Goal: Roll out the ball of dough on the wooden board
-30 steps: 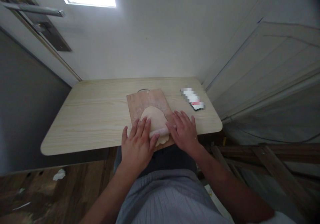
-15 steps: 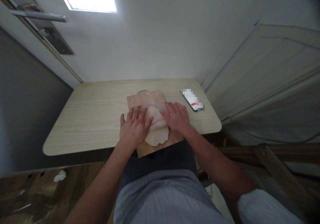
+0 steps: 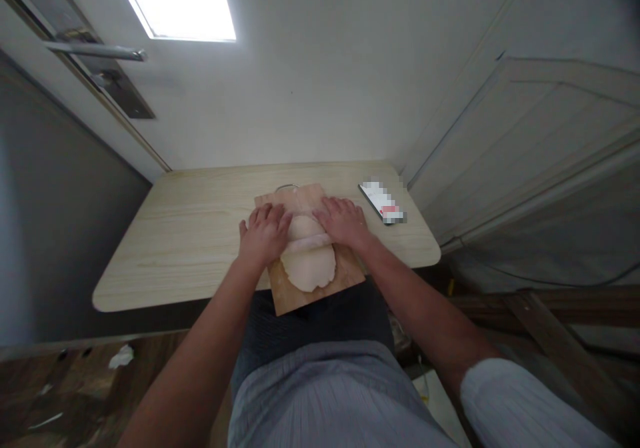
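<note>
A pale, flattened sheet of dough (image 3: 311, 269) with an uneven edge lies on a wooden cutting board (image 3: 345, 271). Across the dough runs a whitish rolling pin (image 3: 309, 242), its ends hidden beneath my hands. My left hand (image 3: 264, 233) presses on the pin's left end with the palm down and fingers stretched forward. Over the right end lies my right hand (image 3: 345, 221), also palm down, fingers extended and its thumb towards the middle. Neither hand's fingers wrap round the pin.
The board sits on a light wood-grain table (image 3: 175, 235), its near edge overhanging the front. A phone (image 3: 381, 203) lies to the right. Behind is a white door with a metal handle (image 3: 100, 51). Crumpled white paper (image 3: 121, 356) is on the floor at lower left.
Both hands and the rolling pin have shifted a little forward, away from my body. More of the dough's near part shows. The view has tilted slightly.
</note>
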`<state>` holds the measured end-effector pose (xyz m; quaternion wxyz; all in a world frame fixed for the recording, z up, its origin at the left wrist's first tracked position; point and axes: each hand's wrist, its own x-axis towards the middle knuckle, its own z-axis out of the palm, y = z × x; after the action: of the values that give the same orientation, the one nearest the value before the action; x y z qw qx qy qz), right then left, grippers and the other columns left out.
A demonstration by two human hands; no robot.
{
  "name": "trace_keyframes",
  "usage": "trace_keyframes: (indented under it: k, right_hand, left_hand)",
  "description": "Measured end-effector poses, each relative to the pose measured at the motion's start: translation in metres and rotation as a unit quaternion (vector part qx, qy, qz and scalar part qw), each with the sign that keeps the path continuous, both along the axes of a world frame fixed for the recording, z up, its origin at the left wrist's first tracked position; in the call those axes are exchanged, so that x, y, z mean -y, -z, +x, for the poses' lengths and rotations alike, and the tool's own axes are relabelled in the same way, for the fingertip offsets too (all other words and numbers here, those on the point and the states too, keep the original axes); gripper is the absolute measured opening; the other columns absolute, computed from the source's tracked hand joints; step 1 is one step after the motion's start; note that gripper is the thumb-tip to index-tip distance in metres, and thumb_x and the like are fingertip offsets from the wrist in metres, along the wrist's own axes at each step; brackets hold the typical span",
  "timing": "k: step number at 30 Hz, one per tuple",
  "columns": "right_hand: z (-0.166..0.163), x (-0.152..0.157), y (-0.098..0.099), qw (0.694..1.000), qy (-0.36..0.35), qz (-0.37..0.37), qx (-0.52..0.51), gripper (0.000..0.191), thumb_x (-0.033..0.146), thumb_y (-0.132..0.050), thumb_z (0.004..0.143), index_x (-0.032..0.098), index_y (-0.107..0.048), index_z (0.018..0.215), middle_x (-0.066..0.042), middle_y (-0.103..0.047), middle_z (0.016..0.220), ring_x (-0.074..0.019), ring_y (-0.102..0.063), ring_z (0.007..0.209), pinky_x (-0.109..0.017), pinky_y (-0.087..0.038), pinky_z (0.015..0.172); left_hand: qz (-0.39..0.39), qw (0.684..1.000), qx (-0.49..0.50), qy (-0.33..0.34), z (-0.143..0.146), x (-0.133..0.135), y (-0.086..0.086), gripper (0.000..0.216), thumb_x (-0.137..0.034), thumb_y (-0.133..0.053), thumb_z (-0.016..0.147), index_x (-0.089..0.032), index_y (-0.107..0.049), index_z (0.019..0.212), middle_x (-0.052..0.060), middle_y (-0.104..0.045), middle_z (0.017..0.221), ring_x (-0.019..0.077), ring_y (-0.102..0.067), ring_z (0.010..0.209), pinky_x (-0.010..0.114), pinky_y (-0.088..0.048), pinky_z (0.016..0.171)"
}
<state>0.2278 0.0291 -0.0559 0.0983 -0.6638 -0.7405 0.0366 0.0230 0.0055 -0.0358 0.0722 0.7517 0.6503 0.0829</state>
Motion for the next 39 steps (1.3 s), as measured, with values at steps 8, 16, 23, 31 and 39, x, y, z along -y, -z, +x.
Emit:
trace_keyframes:
  k: [8,16,23,31,39]
  right_hand:
    - [0.003,0.016,0.007,0.999,0.005,0.029,-0.016,0.066,0.063,-0.035,0.103,0.018,-0.048,0.149,-0.014,-0.053,0.151,-0.0339,-0.047,0.135,-0.050,-0.034,0.111]
    - [0.006,0.035,0.004,0.999,-0.003,0.044,-0.012,0.064,0.061,-0.035,0.103,0.016,-0.049,0.147,-0.014,-0.056,0.149,-0.0335,-0.049,0.133,-0.050,-0.032,0.111]
    - [0.003,0.051,0.001,0.998,0.012,0.055,-0.008,0.064,0.061,-0.035,0.103,0.016,-0.050,0.147,-0.015,-0.056,0.149,-0.0353,-0.047,0.135,-0.055,-0.027,0.114]
    - [0.005,0.065,0.003,0.998,0.010,0.067,-0.014,0.065,0.062,-0.036,0.102,0.017,-0.051,0.146,-0.016,-0.055,0.149,-0.0364,-0.047,0.135,-0.059,-0.026,0.115]
    - [0.009,0.084,0.006,0.998,0.008,0.063,-0.010,0.068,0.062,-0.034,0.103,0.014,-0.049,0.148,-0.016,-0.052,0.153,-0.0380,-0.042,0.140,-0.062,-0.023,0.117]
  left_hand:
    - [0.036,0.999,-0.023,0.006,0.006,0.022,-0.003,0.057,-0.048,-0.022,0.105,-0.024,-0.047,0.150,0.015,-0.044,0.159,0.0356,-0.036,0.147,0.070,-0.030,0.114]
    - [0.055,0.998,-0.039,0.013,0.008,0.035,0.000,0.056,-0.048,-0.024,0.105,-0.025,-0.047,0.150,0.014,-0.044,0.159,0.0357,-0.037,0.146,0.068,-0.030,0.114]
    - [0.078,0.996,-0.042,0.017,0.011,0.047,0.001,0.054,-0.047,-0.024,0.105,-0.025,-0.051,0.147,0.012,-0.047,0.158,0.0349,-0.040,0.145,0.066,-0.029,0.115]
    - [0.103,0.994,-0.028,0.014,0.012,0.061,0.004,0.053,-0.047,-0.029,0.104,-0.026,-0.051,0.147,0.011,-0.049,0.157,0.0341,-0.041,0.145,0.064,-0.028,0.117]
    - [0.118,0.992,-0.023,0.027,0.014,0.077,0.002,0.051,-0.046,-0.032,0.105,-0.027,-0.053,0.147,0.010,-0.048,0.158,0.0346,-0.043,0.144,0.063,-0.030,0.116]
